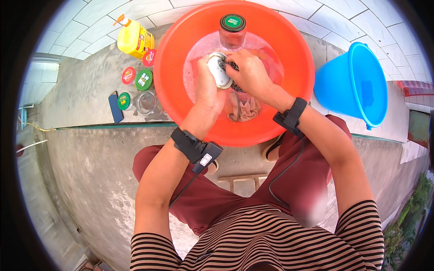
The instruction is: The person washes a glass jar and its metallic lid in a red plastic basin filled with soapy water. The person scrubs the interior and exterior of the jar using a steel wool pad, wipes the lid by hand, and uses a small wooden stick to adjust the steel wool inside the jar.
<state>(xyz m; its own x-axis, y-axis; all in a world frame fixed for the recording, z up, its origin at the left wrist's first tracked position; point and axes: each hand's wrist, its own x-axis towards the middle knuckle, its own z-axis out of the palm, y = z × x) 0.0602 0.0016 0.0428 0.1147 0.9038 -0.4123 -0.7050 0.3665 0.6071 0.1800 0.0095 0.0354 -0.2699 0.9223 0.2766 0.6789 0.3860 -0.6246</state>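
A large red plastic basin (169,67) holds sudsy water before me. Over the water, my left hand (207,79) grips a round white-faced jar lid (218,71) by its rim. My right hand (250,73) pinches dark flecked material (233,66), perhaps a scouring pad, against the lid's face. More of the dark material shows below the right fingers. A glass jar (232,37) with a black and green lid stands upright in the basin beyond my hands. A brown crumpled cloth (244,107) lies in the water nearer to me.
Left of the basin are a yellow pump bottle (134,39), several jars with red or green lids (143,79), an open glass jar (145,102) and a dark phone (116,107). A blue bucket (339,81) lies tilted at right. A tiled wall (325,20) rises behind.
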